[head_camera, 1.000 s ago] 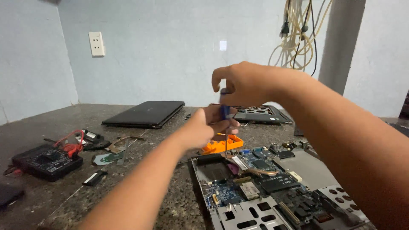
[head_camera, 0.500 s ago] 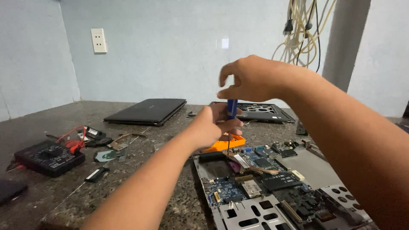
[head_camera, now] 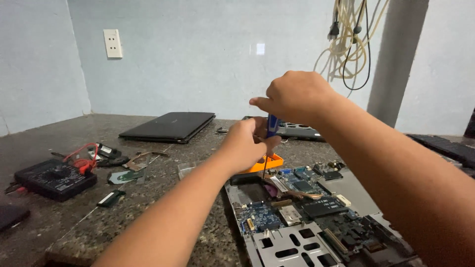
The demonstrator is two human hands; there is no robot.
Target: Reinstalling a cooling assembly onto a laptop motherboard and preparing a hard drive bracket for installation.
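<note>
An opened laptop chassis with its blue circuit board [head_camera: 302, 207] exposed lies on the granite counter in front of me. My right hand [head_camera: 297, 96] is closed over the top of a blue-handled screwdriver [head_camera: 271, 126] held upright above the board's far end. My left hand [head_camera: 247, 143] pinches the lower part of the screwdriver's handle and shaft. The tip points down near an orange tray [head_camera: 264, 163] just behind the chassis. Where the tip touches is hidden by my left hand.
A shut black laptop [head_camera: 170, 126] lies at the back, another open chassis [head_camera: 299, 131] behind my hands. A black multimeter with red leads [head_camera: 54, 178], small loose parts [head_camera: 128, 165] and a memory stick [head_camera: 110, 199] lie left. Cables [head_camera: 349, 44] hang on the wall; a keyboard [head_camera: 445, 146] lies right.
Both hands kept hold of the screwdriver and shifted slightly right and down over the board; my fingers turned a little around the handle. The camera view drifted slightly.
</note>
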